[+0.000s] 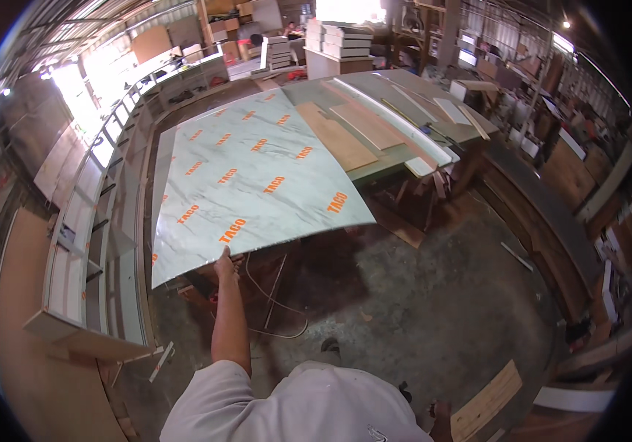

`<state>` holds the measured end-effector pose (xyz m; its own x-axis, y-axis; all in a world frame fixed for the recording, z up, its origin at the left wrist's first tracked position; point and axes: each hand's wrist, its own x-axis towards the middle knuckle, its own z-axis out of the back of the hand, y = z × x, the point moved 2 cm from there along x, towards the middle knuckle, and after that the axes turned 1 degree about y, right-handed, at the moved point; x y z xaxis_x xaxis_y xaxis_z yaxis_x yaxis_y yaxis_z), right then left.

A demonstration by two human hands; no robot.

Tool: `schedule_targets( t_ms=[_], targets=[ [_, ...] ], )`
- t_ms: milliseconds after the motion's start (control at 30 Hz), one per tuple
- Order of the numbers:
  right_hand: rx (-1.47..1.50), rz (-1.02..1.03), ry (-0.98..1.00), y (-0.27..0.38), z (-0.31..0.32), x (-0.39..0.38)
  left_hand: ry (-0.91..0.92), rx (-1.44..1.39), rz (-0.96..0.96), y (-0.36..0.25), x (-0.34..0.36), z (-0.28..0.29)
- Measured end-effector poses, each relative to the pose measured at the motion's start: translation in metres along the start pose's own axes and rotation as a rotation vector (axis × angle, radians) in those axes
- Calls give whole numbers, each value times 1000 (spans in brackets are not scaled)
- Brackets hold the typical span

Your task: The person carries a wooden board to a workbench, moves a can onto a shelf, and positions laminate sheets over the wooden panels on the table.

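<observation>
A large pale sheet (257, 155) with grey marble-like streaks and repeated orange print lies over the worktable, its near edge reaching past the table toward me. My left hand (226, 265) is closed on that near edge, the thumb on top and the fingers underneath. The sheet's near part bends slightly and hangs above the floor. My right hand (440, 412) is low at my right side, dark and partly cut off by the frame's lower edge. Its fingers are too unclear to read, and I see nothing in it.
Wooden boards (338, 136) and long white strips lie on the worktable (375, 171) right of the sheet. A long open cabinet frame (95, 272) runs along the left. A pale cord (286, 335) loops on the concrete floor. A plywood offcut (487, 401) lies at lower right.
</observation>
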<state>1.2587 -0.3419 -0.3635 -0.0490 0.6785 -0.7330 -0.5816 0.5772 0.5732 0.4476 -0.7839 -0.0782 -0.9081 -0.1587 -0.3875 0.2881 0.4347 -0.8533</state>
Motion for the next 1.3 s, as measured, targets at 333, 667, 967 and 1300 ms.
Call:
schedule_targets(
  t_ms=[333, 667, 967, 1300],
  targets=[
    [-1315, 974, 352, 159, -95, 6, -80, 6, -51, 38, -86, 4],
    [-1636, 1176, 409, 236, -74, 60, -117, -60, -49, 116, -229, 55],
    [-636, 326, 489, 197, 5, 105, -177, -19, 40, 210, -391, 86],
    [-1727, 762, 638, 109, 88, 127, -120, -4, 198, 312, -509, 153]
  ],
)
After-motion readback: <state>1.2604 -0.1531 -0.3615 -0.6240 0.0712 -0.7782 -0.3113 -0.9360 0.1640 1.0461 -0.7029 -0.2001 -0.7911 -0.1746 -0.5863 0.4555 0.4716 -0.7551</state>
